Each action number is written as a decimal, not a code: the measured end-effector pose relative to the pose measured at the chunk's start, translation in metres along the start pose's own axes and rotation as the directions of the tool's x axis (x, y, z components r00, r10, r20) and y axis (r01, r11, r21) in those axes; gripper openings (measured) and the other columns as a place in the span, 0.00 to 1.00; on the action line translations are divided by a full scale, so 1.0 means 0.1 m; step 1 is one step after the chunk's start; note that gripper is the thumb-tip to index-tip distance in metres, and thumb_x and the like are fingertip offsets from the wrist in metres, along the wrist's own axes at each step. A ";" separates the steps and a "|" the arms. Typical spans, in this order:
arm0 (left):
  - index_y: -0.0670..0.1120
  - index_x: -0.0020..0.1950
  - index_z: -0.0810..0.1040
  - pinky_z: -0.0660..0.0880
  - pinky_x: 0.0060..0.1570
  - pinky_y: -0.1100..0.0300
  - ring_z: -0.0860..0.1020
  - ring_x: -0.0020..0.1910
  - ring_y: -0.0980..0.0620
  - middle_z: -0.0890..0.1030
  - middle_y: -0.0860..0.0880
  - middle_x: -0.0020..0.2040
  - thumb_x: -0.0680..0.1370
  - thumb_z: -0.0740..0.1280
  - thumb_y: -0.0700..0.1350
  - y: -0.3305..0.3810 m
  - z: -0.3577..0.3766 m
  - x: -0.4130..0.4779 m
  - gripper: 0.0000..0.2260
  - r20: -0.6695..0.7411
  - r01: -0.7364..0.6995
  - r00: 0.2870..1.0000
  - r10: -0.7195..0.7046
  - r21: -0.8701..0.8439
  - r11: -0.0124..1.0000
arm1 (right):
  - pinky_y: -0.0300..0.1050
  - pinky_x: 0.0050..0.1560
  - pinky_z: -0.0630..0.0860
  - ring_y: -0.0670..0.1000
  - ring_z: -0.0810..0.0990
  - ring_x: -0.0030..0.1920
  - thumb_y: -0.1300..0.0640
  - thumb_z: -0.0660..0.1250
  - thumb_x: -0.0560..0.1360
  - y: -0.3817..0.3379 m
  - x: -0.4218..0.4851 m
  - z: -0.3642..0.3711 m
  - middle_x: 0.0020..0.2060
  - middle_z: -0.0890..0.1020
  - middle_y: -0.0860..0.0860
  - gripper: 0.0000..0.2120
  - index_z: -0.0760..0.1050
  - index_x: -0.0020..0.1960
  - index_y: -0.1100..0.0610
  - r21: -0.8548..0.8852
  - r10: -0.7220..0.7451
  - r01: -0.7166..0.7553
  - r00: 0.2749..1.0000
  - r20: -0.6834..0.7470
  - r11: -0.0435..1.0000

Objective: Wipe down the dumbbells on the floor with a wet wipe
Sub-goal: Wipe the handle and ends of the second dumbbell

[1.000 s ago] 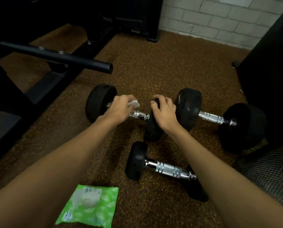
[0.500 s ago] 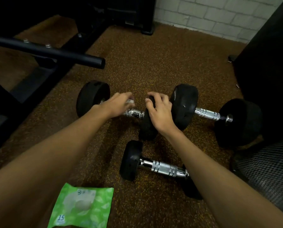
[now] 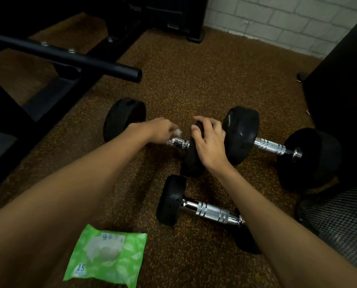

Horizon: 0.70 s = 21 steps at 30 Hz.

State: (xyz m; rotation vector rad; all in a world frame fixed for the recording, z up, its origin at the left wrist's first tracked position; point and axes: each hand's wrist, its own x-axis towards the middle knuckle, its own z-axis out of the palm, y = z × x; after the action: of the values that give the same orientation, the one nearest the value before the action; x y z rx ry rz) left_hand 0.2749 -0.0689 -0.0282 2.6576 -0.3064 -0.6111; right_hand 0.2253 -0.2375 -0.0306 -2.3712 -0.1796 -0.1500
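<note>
Three black dumbbells with chrome handles lie on the brown speckled floor. My left hand (image 3: 160,129) presses a white wet wipe (image 3: 178,132) onto the chrome handle of the left dumbbell (image 3: 123,119). My right hand (image 3: 209,142) grips that dumbbell's right black head from above. A bigger dumbbell (image 3: 271,147) lies to the right, and a small one (image 3: 206,212) lies nearer me, partly under my right forearm.
A green wet wipe pack (image 3: 107,255) lies on the floor at the lower left. A black bar (image 3: 69,57) and a black bench frame (image 3: 48,96) stand at the left. Dark equipment (image 3: 343,80) rises at the right, a white brick wall (image 3: 277,19) behind.
My left hand with the wipe has slid slightly along the handle toward the right head. My right hand stays on the head. The camera has shifted a little.
</note>
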 end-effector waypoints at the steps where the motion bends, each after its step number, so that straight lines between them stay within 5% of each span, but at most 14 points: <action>1: 0.48 0.64 0.75 0.71 0.61 0.48 0.74 0.62 0.42 0.76 0.41 0.62 0.80 0.59 0.52 -0.03 0.00 0.01 0.15 -0.041 0.005 0.999 -0.005 -0.001 1.000 | 0.44 0.68 0.52 0.52 0.61 0.68 0.49 0.56 0.81 0.01 0.00 0.01 0.65 0.67 0.54 0.16 0.69 0.67 0.50 0.000 0.000 0.000 1.000 -0.003 1.000; 7: 0.52 0.59 0.78 0.71 0.60 0.48 0.72 0.61 0.43 0.74 0.42 0.59 0.78 0.64 0.52 0.03 0.13 0.12 0.12 -0.197 0.070 0.976 -0.098 -0.140 0.988 | 0.44 0.69 0.52 0.51 0.62 0.68 0.49 0.56 0.81 0.02 0.03 0.02 0.64 0.68 0.54 0.17 0.70 0.67 0.50 -0.002 0.014 -0.014 1.000 -0.004 1.000; 11: 0.50 0.54 0.81 0.73 0.58 0.51 0.76 0.57 0.46 0.79 0.46 0.49 0.78 0.64 0.52 0.06 0.09 0.04 0.10 -0.108 -0.111 0.989 0.097 -0.141 0.984 | 0.45 0.69 0.53 0.50 0.62 0.68 0.49 0.56 0.81 0.03 0.03 0.01 0.64 0.68 0.53 0.17 0.70 0.67 0.50 -0.007 0.003 -0.003 1.000 -0.010 1.000; 16: 0.51 0.61 0.79 0.72 0.61 0.55 0.77 0.58 0.56 0.81 0.52 0.57 0.79 0.64 0.47 -0.12 0.01 -0.19 0.12 -0.125 -0.270 0.959 0.256 -0.114 0.956 | 0.40 0.65 0.52 0.52 0.63 0.68 0.49 0.57 0.81 0.02 0.04 0.03 0.64 0.68 0.54 0.16 0.70 0.67 0.49 -0.002 0.017 -0.018 1.000 -0.020 1.000; 21: 0.53 0.60 0.78 0.72 0.61 0.46 0.75 0.59 0.49 0.80 0.48 0.57 0.79 0.63 0.51 -0.11 -0.02 -0.01 0.12 -0.105 -0.152 0.984 0.145 -0.063 0.986 | 0.41 0.66 0.52 0.51 0.63 0.67 0.50 0.57 0.81 0.01 0.03 0.04 0.64 0.69 0.54 0.15 0.71 0.66 0.50 0.000 0.016 -0.016 0.999 -0.030 1.000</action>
State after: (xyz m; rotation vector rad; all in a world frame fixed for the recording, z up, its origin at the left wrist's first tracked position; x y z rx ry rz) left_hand 0.2758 -0.0580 -0.0309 2.5589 -0.4416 -0.4324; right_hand 0.2287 -0.2352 -0.0341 -2.3690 -0.1466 -0.1784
